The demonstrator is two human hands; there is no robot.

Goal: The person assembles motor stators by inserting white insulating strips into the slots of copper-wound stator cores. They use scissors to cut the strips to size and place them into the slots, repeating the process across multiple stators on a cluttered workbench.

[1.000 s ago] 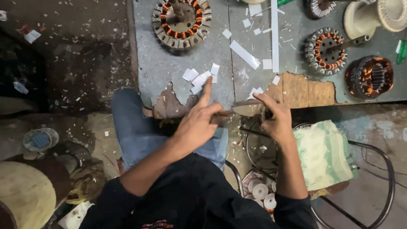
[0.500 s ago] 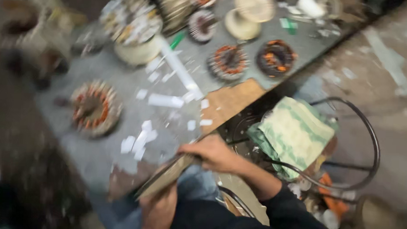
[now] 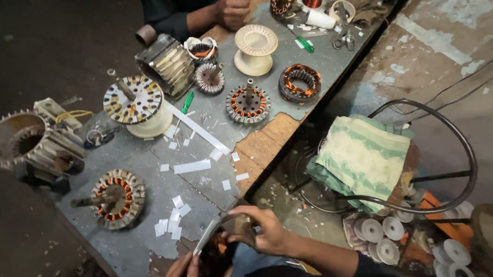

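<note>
My right hand [image 3: 267,233] reaches in from the lower right at the bench's near edge and grips a thin pale strip [image 3: 208,236] that runs slanting down to the left. My left hand [image 3: 181,268] shows only partly at the bottom edge, with its fingers at the strip's lower end. Just beyond the hands, small white paper pieces [image 3: 171,215] lie on the grey bench top [image 3: 142,239]. A wound stator with copper coils [image 3: 116,198] lies to the left of them.
More stators [image 3: 248,103] [image 3: 300,82], a rotor on a white cup [image 3: 134,101], a white spool [image 3: 256,45], a motor housing [image 3: 19,139] and a green pen [image 3: 187,102] fill the bench. Another person's hand [image 3: 232,10] works at the far end. A cloth-covered chair [image 3: 367,155] stands right.
The view has swung from straight down at my lap to along the bench. Both hands stay together on the strip at the near edge.
</note>
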